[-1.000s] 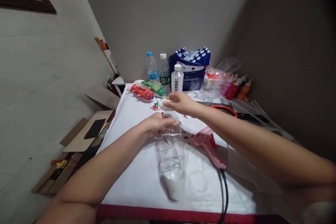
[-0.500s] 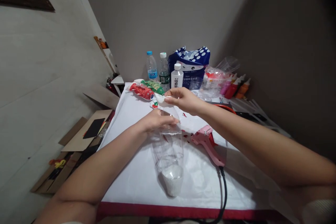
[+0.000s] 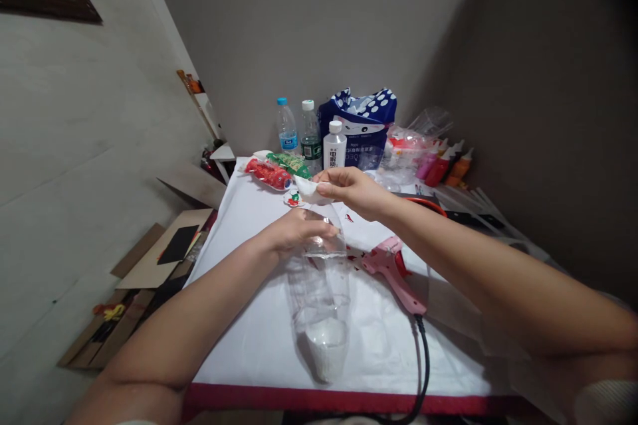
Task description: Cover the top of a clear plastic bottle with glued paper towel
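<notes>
My left hand (image 3: 309, 229) is wrapped round the far end of a clear plastic bottle (image 3: 321, 292). The bottle lies lengthwise over the table, and its near end has a white, rounded covering (image 3: 327, 345). Between the thumb and fingers of my right hand (image 3: 343, 187), I pinch a small white curved piece (image 3: 310, 191), just beyond the bottle's far end. I cannot tell its material. To the right of the bottle a pink glue gun (image 3: 396, 272) lies on its side, its black cord running off the near edge.
A white-covered table (image 3: 249, 339) has a red near edge. At the back stand bottles (image 3: 335, 146) and a blue bag (image 3: 366, 136). Red and green fish-shaped packages (image 3: 269, 174) lie at back left, paint bottles (image 3: 438, 169) at back right. Cardboard boxes (image 3: 154, 249) stand left of the table.
My right hand has turned the white piece slightly, so more of its curved face shows. The bottle's near end has shifted a little toward me. My left hand keeps its grip.
</notes>
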A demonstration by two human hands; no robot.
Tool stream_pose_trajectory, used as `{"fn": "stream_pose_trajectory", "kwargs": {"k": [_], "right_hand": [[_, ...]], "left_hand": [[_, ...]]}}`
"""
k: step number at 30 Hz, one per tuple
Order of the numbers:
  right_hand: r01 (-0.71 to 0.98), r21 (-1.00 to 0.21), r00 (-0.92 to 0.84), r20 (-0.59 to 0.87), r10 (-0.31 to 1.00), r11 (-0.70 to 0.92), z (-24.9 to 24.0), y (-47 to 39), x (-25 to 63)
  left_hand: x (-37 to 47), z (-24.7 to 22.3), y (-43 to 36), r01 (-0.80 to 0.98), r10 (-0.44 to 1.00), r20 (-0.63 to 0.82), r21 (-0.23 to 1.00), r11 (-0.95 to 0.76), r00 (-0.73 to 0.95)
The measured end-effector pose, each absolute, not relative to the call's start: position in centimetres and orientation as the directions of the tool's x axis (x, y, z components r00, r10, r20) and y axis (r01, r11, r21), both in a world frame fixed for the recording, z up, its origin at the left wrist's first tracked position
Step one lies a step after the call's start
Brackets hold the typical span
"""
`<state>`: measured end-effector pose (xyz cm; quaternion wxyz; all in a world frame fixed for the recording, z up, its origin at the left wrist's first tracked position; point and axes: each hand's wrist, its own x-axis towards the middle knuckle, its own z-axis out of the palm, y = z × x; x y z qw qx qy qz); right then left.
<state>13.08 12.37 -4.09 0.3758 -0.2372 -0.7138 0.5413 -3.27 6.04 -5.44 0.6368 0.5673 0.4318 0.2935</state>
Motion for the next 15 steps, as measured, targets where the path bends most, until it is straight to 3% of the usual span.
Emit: {"fn": "stream_pose_trajectory", "kwargs": {"k": [15], "right_hand": [[-0.130,-0.964,-0.603,0.262,0.753,0.231,-4.32,11.92,12.99]], "left_hand": [[-2.99,-6.02,6.24,-0.040,0.851,-0.221,0.961,0.272,0.476]]}}
